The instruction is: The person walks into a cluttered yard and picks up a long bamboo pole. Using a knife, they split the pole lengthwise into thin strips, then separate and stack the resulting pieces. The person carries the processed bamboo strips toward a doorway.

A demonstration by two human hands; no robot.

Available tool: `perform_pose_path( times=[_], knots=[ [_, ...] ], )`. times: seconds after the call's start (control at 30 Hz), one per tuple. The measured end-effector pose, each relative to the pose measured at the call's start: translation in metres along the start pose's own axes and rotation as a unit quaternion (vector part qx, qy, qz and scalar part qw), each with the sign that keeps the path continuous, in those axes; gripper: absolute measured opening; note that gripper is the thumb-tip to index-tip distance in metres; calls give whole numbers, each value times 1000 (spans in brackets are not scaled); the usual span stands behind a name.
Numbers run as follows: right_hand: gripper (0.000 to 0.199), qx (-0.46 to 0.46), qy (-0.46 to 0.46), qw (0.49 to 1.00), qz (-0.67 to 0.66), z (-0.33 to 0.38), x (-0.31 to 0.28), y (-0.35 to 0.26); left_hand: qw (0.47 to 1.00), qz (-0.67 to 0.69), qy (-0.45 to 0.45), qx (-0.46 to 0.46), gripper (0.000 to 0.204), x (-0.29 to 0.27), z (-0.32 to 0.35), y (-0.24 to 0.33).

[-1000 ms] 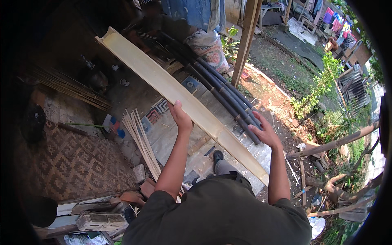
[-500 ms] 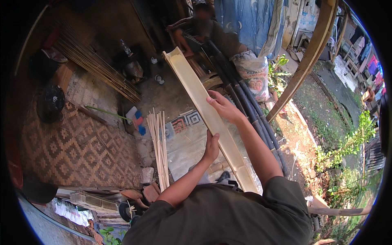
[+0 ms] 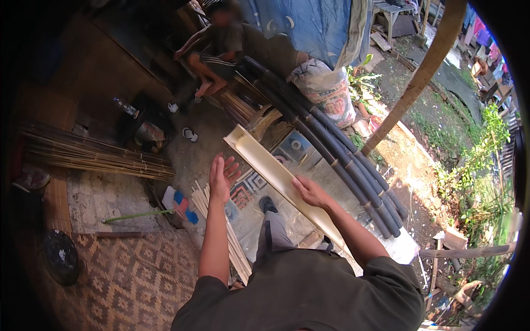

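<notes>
A long split bamboo half (image 3: 265, 159), pale and hollowed like a trough, slants in front of me from the middle toward my right side. My right hand (image 3: 310, 193) grips it around its right-hand edge, thumb on the inner face. My left hand (image 3: 222, 179) is raised just left of the bamboo's far end, fingers spread and apart from it. The near end of the bamboo is partly hidden by my right arm and body. Below my left forearm lie several pale bamboo strips (image 3: 236, 248).
Dark bamboo poles (image 3: 337, 154) lie at the right, beside a filled sack (image 3: 326, 91). A bundle of thin sticks (image 3: 105, 153) is on the left, above a woven mat (image 3: 127, 276). Another person (image 3: 218, 55) sits at the back. A wooden post (image 3: 419, 77) rises at right.
My left hand has let go of the bamboo half and lifted away to the left. The view has turned, and my right hand still holds the bamboo.
</notes>
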State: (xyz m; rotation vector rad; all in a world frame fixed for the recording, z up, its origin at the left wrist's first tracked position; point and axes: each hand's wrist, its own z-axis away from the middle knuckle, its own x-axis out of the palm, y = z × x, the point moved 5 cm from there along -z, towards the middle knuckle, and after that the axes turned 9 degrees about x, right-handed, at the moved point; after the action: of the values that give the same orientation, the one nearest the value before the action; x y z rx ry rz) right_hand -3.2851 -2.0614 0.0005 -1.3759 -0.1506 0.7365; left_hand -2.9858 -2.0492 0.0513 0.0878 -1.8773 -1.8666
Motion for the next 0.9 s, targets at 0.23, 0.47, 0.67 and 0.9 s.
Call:
perform_pose_path(
  times=[0.23,0.47,0.67,0.9],
  knots=[
    [42,150,34,987,42,-53,10,47,957,-42,-221,-183,41,23,-144,-44],
    [49,265,63,959,-80,-123,-18,92,838,-323,-437,-49,55,7,-211,-93],
    [50,251,110,962,-1,-318,-62,121,759,-336,-500,-248,45,18,-258,-117],
    [47,191,56,962,185,-637,-6,227,775,-214,-546,-235,30,56,-336,-209]
  ],
)
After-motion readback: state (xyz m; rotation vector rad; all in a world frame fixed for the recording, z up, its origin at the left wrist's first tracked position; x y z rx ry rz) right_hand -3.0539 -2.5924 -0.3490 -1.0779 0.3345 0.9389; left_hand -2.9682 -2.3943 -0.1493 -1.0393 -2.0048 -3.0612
